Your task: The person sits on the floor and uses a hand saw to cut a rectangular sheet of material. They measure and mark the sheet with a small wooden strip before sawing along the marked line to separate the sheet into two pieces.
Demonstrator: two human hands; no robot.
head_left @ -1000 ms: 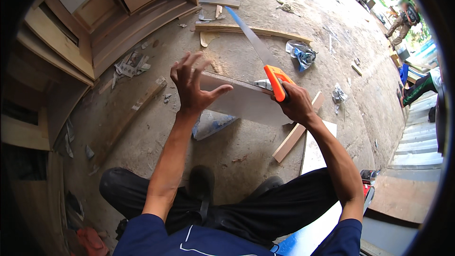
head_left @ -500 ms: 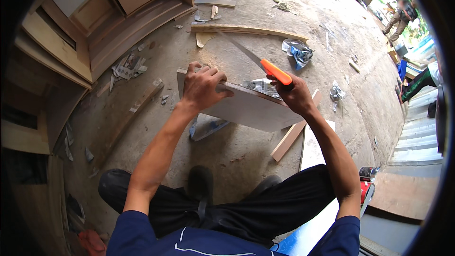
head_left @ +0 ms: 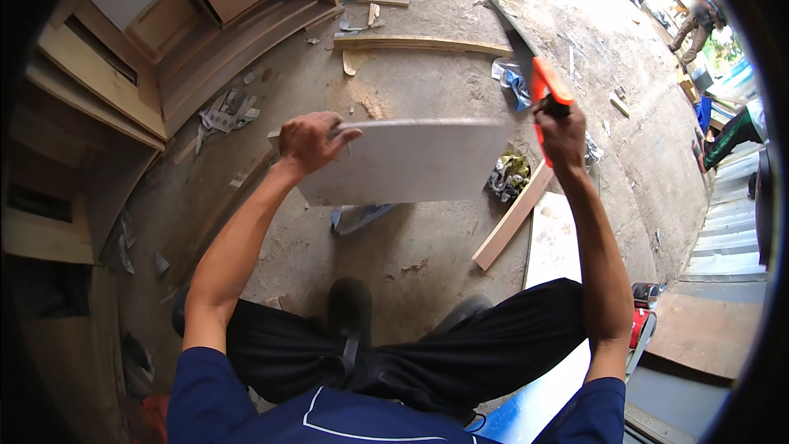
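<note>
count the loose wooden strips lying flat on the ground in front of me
2 that I can tell. One long strip lies across the ground beyond the board. One strip slants under the board's right end, below the right hand. Others may be hidden among the scraps.

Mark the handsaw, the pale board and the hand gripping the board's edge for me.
handsaw (head_left: 549, 92), head view, on its orange handle.
pale board (head_left: 411, 163), head view, on its flat face.
left hand (head_left: 306, 141), head view, on its back.

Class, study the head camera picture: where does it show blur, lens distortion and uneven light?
Head view: the saw smears with motion blur; straight planks bow toward the black fisheye rim; daylight brightens the far right, the wooden frames on the left lie dimmer; the board stays fairly sharp.
</note>
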